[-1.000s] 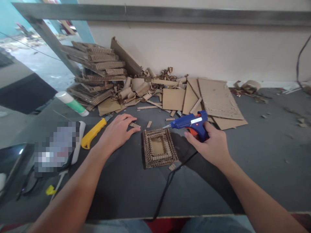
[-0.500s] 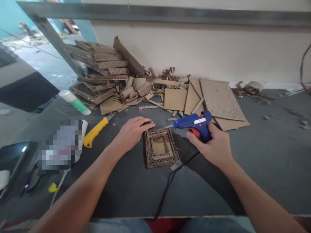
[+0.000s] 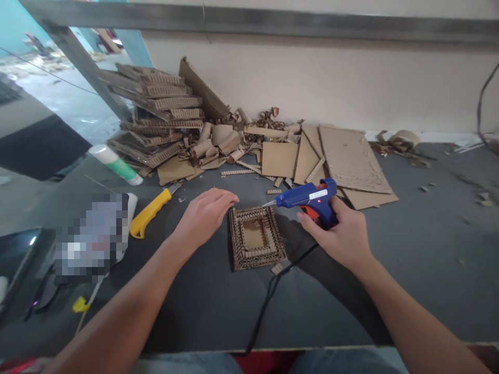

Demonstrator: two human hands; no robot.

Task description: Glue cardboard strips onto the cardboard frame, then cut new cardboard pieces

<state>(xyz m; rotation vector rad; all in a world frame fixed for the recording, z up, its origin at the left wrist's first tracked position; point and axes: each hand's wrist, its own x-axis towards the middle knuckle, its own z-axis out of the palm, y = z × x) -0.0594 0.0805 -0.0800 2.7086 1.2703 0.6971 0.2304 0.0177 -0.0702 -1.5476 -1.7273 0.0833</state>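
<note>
My right hand grips a blue hot glue gun with an orange trigger and a lit red light. The gun's nozzle points left, at the far edge of a small rectangular frame built of layered corrugated cardboard strips. That piece lies flat on the dark table, with a sunken panel in its middle. Just beyond its far left corner is my left hand, fingers pressed together in a pinch. What they hold, if anything, is hidden. The gun's black cord runs down to the table's front edge.
A yellow cutter knife, a glue stick and a blurred-out device lie on the left. Behind are stacked cardboard pieces, curled scraps and flat corrugated sheets. A metal bar crosses above.
My left hand's fingers have closed together and turned slightly; the small cardboard bit seen at its fingertips is out of sight. The glue gun has kept its place over the frame's far edge.
</note>
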